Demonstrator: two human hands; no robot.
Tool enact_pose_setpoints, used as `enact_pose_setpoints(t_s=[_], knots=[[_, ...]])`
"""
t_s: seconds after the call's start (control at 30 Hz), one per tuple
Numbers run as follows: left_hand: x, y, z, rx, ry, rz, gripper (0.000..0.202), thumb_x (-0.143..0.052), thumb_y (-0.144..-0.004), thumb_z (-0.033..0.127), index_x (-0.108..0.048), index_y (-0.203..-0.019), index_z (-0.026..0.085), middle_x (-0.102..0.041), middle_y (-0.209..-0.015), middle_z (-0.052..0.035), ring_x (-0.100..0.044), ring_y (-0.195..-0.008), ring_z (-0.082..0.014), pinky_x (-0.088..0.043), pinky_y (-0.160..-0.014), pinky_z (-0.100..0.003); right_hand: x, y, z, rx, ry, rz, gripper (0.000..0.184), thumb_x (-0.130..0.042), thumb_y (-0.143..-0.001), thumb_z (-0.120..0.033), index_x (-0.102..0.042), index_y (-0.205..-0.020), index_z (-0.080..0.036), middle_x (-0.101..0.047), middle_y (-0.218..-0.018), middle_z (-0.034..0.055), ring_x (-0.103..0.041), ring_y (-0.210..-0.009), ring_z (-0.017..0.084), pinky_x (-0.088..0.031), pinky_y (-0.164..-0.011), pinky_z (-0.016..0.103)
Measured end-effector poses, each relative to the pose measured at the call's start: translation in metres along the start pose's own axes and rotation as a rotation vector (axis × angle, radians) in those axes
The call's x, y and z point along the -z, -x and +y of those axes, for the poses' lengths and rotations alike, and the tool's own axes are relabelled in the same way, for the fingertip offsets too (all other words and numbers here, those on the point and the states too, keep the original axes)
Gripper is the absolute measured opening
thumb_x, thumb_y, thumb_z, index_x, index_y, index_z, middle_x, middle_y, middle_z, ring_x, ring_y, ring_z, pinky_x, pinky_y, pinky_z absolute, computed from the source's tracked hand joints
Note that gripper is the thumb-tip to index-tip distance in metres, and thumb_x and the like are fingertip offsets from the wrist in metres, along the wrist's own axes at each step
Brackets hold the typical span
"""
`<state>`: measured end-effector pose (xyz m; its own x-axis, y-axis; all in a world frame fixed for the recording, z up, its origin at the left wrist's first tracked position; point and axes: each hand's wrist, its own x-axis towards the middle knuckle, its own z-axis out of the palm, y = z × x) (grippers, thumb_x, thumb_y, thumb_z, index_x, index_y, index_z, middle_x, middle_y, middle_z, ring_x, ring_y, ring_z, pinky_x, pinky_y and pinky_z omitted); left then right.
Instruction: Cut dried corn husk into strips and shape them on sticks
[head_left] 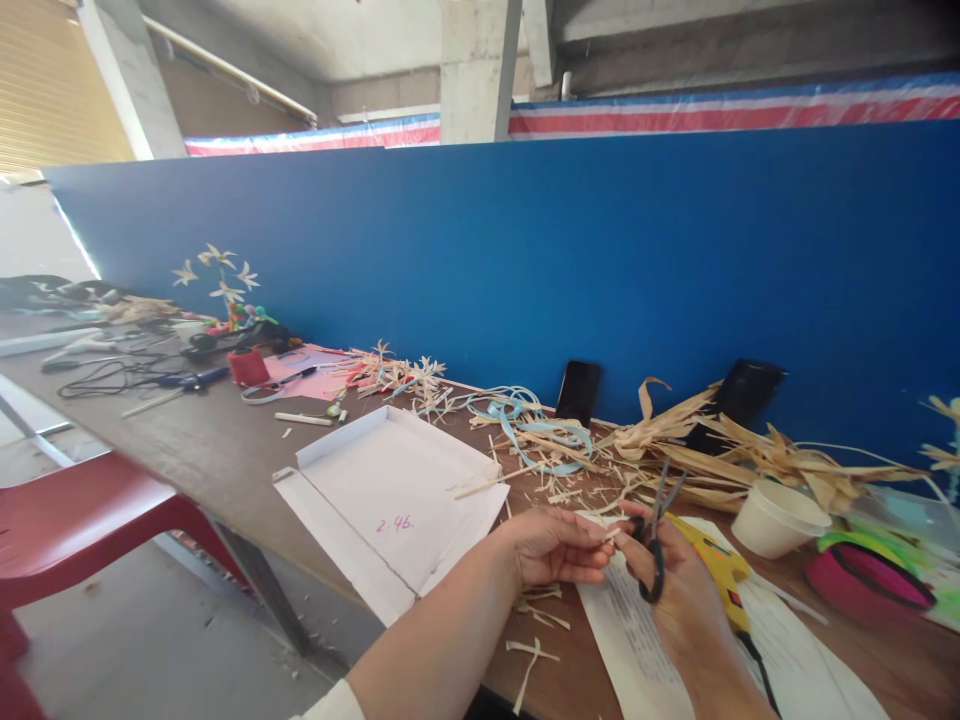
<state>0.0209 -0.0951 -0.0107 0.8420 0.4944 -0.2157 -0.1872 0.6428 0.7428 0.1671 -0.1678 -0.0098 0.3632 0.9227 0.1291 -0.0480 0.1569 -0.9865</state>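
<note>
My left hand [556, 548] pinches a small pale strip [611, 536], which looks like dried husk, between thumb and fingertips. Against it, almost touching, is my right hand [686, 590], with black-handled scissors [657, 572] looped on its fingers. Their blades point up and away from me, slightly parted. The right thumb and fingertip also meet near the strip; whether they grip it I cannot tell. Below both hands lie printed paper [626, 625] and a yellow glue gun [712, 565], partly hidden by my right hand. Cut husk scraps [534, 655] are scattered beneath my left wrist.
A white paper tray [390, 480] lies left of my hands. Behind are blue ribbon [517, 425], dried husks [802, 465], a phone [579, 392] and a white cup [780, 518]. A pink-and-black round item [870, 580] sits right. A blue partition [480, 260] borders the table; a red chair [90, 520] stands left.
</note>
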Motion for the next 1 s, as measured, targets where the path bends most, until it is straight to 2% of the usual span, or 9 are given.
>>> enact_pose_setpoints(t_s=[0.17, 0.4, 0.5, 0.57, 0.7, 0.87, 1.0], knots=[[0.0, 0.002, 0.002, 0.027, -0.078, 0.002, 0.027, -0.075, -0.065, 0.022, -0.067, -0.088, 0.01, -0.066, -0.085, -0.0078, -0.063, -0.071, -0.0117, -0.053, -0.067, -0.024, -0.001, -0.001, 0.0, -0.002, 0.046, -0.007, 0.051, -0.073, -0.063, -0.031, -0.056, -0.111, -0.029, -0.065, -0.086, -0.0012, -0.059, -0.073, 0.018, -0.046, -0.061, 0.026], [0.001, 0.001, 0.0, 0.027, -0.097, 0.01, 0.031, -0.079, -0.057, 0.025, -0.065, -0.081, 0.011, -0.066, -0.083, -0.0072, -0.064, -0.071, -0.0141, -0.052, -0.064, -0.026, 0.003, -0.001, 0.003, -0.032, 0.01, -0.037, 0.047, -0.071, -0.066, -0.026, -0.054, -0.11, -0.03, -0.064, -0.089, -0.0012, -0.057, -0.069, 0.016, -0.044, -0.061, 0.026], [0.001, -0.001, 0.0, -0.065, -0.072, 0.099, 0.034, -0.081, -0.054, 0.026, -0.064, -0.079, 0.012, -0.066, -0.082, -0.0069, -0.063, -0.072, -0.0149, -0.051, -0.065, -0.027, 0.006, -0.003, 0.006, -0.031, 0.088, 0.008, 0.048, -0.071, -0.067, -0.029, -0.054, -0.112, -0.027, -0.063, -0.081, -0.0012, -0.053, -0.06, 0.015, -0.04, -0.052, 0.025], [0.0, -0.003, 0.0, -0.16, -0.061, 0.195, 0.034, -0.081, -0.052, 0.027, -0.063, -0.077, 0.012, -0.063, -0.074, -0.0038, -0.06, -0.067, -0.0116, -0.048, -0.063, -0.023, 0.006, -0.003, 0.007, -0.055, 0.163, 0.022, 0.046, -0.07, -0.068, -0.034, -0.057, -0.11, -0.024, -0.062, -0.073, -0.0008, -0.052, -0.059, 0.015, -0.037, -0.048, 0.025], [0.0, -0.007, 0.002, -0.305, -0.059, 0.328, 0.033, -0.081, -0.052, 0.03, -0.063, -0.073, 0.012, -0.055, -0.062, 0.0019, -0.048, -0.055, -0.0046, -0.037, -0.053, -0.017, 0.0, 0.002, 0.004, -0.159, 0.224, -0.115, 0.041, -0.064, -0.073, -0.045, -0.062, -0.103, -0.017, -0.061, -0.062, 0.0007, -0.051, -0.055, 0.014, -0.034, -0.047, 0.025], [0.0, -0.01, 0.002, -0.375, -0.033, 0.358, 0.037, -0.081, -0.05, 0.033, -0.063, -0.074, 0.012, -0.058, -0.067, 0.0, -0.047, -0.054, -0.0048, -0.035, -0.054, -0.019, -0.009, 0.008, -0.004, -0.239, 0.289, -0.259, 0.043, -0.061, -0.073, -0.05, -0.064, -0.097, -0.014, -0.061, -0.056, 0.0008, -0.045, -0.047, 0.011, -0.03, -0.047, 0.025], [-0.001, -0.01, 0.001, -0.409, -0.026, 0.356, 0.037, -0.081, -0.05, 0.034, -0.062, -0.073, 0.012, -0.059, -0.067, -0.0008, -0.049, -0.054, -0.0057, -0.036, -0.054, -0.019, -0.01, 0.009, -0.007, -0.239, 0.323, -0.278, 0.045, -0.061, -0.072, -0.051, -0.065, -0.096, -0.013, -0.061, -0.054, 0.0004, -0.044, -0.046, 0.01, -0.031, -0.048, 0.024]])
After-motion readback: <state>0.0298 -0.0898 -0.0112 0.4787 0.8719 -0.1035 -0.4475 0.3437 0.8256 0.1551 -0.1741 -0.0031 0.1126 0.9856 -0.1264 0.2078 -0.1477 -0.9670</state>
